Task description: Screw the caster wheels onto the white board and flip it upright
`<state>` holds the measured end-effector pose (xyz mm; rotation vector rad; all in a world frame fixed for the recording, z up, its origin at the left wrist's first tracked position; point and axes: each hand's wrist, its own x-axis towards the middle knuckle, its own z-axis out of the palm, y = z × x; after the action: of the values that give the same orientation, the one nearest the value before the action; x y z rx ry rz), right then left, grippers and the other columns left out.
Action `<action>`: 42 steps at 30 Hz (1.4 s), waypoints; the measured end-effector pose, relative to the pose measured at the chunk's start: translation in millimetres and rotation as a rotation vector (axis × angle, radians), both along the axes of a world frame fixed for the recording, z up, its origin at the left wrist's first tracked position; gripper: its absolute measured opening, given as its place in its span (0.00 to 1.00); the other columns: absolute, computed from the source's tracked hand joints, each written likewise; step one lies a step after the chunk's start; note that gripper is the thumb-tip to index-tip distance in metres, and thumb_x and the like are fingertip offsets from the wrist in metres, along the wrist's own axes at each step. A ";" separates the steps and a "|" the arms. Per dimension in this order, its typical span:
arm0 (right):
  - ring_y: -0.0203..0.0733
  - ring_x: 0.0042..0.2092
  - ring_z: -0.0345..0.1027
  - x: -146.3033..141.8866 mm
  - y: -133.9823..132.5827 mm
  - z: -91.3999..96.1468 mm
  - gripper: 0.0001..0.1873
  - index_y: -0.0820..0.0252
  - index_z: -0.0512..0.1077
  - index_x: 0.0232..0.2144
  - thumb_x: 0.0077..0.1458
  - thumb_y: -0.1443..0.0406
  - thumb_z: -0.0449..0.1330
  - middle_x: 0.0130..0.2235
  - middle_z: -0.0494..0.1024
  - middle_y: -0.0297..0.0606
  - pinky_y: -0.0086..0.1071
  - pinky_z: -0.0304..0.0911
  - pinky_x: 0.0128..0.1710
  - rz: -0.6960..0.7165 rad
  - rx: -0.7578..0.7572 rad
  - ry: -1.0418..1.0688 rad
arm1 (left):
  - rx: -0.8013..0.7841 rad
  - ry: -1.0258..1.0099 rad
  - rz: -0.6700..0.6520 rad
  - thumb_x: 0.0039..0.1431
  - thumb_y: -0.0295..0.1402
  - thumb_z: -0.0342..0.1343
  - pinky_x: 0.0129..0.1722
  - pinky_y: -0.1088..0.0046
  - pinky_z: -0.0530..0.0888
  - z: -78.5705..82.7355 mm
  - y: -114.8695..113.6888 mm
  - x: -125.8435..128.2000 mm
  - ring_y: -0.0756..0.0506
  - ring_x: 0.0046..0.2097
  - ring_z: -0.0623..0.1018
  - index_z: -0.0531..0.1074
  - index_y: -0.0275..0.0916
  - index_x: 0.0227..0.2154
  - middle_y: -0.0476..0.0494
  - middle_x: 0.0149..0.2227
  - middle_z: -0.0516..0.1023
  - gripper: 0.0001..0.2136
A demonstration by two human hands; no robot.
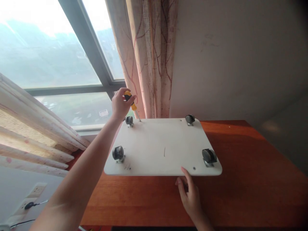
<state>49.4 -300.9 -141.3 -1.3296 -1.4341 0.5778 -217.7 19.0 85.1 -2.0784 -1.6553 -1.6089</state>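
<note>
A white board (149,141) with rounded corners lies flat, a black caster wheel (209,156) standing up near each corner. My left hand (122,102) is closed around the yellow and black handle of a screwdriver (133,106). The screwdriver leans, its tip at a screw or hole in the board's far edge, beside the far left caster (129,121). At the near edge, right of the middle, my right hand (190,194) grips the board, index finger on top and other fingers at or below the edge. Part of that grip is hidden.
The board rests above a reddish-brown wooden table (250,173). Behind it hang patterned curtains (154,57) next to a window (53,57). A wall socket (37,190) with a black plug (29,205) is at the lower left. A grey wall (228,57) stands behind the table.
</note>
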 end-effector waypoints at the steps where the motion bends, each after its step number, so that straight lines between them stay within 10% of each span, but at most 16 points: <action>1: 0.40 0.37 0.80 0.1 0.0 0.4 0.23 0.55 0.64 0.62 0.67 0.64 0.55 0.41 0.84 0.39 0.31 0.77 0.40 0.000 0.005 0.000 | -0.022 -0.022 -0.025 0.53 0.36 0.63 0.34 0.72 0.74 -0.7 0.5 -0.6 0.47 0.34 0.76 0.71 0.44 0.46 0.47 0.37 0.76 0.17; 6: 0.40 0.36 0.80 0.2 0.1 0.9 0.23 0.55 0.64 0.63 0.67 0.64 0.54 0.40 0.84 0.39 0.32 0.77 0.40 -0.005 0.014 0.011 | -0.048 -0.005 -0.161 0.60 0.30 0.51 0.40 0.69 0.75 -2.0 -0.8 -2.3 0.45 0.43 0.78 0.68 0.42 0.52 0.43 0.42 0.76 0.16; 42: 0.43 0.38 0.80 0.2 -1.0 0.8 0.23 0.61 0.63 0.63 0.68 0.62 0.53 0.39 0.83 0.44 0.34 0.77 0.41 0.006 -0.049 0.005 | -0.007 0.186 -0.040 0.58 0.30 0.56 0.35 0.68 0.72 3.8 -8.6 18.0 0.45 0.35 0.76 0.69 0.43 0.51 0.44 0.41 0.77 0.17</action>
<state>49.6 -301.9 -140.6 -1.3615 -1.4288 0.6232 -199.7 10.3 88.9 -2.2008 -1.5712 -1.3727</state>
